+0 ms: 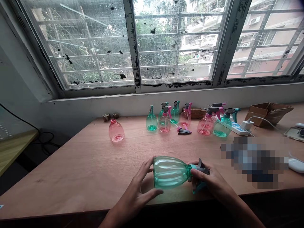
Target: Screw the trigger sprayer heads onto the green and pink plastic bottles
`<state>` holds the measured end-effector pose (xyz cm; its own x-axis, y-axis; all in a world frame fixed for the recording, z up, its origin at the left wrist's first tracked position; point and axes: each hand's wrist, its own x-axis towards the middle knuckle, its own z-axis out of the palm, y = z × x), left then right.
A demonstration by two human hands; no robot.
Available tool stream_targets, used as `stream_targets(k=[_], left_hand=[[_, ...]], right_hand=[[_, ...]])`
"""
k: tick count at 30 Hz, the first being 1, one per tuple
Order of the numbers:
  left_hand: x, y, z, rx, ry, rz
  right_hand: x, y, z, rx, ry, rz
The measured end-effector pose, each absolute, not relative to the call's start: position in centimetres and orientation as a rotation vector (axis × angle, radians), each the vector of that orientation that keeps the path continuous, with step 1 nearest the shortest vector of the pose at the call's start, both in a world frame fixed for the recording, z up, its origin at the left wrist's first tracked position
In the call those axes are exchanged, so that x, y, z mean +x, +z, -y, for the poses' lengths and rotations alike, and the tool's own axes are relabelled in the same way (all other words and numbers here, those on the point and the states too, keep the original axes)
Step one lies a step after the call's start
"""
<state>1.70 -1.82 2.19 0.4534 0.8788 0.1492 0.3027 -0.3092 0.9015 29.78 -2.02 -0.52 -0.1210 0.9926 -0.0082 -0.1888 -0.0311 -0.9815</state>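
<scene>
A clear green spray bottle [169, 172] lies sideways in the air above the table's front edge, its grey and teal spray head pointing right. My right hand [209, 180] is closed around that spray head and the bottle's neck. At the bottle's base, my left hand [140, 186] is spread, thumb below and fingers at the rim; whether it touches the bottle I cannot tell. Farther back on the left stands a pink bottle [116, 131] without a spray head. A loose pink and black spray head [184, 130] lies on the table near the standing bottles.
Several green and pink spray bottles [164, 122] stand toward the back of the wooden table [78, 171]. Behind the right-hand ones are a white power strip [239, 129] with a charger and an open cardboard box [267, 114]. A blurred patch covers something at right.
</scene>
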Motion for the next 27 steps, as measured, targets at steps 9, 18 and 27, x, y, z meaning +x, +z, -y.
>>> stream_targets(k=[9, 18, 27], left_hand=[[1.8, 2.5, 2.0, 1.781, 0.752, -0.953], [1.7, 1.4, 1.6, 1.789, 0.797, -0.931], [1.7, 2.1, 1.7, 1.959, 0.792, -1.001]], right_hand=[[29.8, -0.6, 2.0, -1.023, 1.378, 1.177], [30.0, -0.8, 1.8, -1.044, 1.384, 1.185], [30.1, -0.7, 2.0, -1.007, 1.427, 1.193]])
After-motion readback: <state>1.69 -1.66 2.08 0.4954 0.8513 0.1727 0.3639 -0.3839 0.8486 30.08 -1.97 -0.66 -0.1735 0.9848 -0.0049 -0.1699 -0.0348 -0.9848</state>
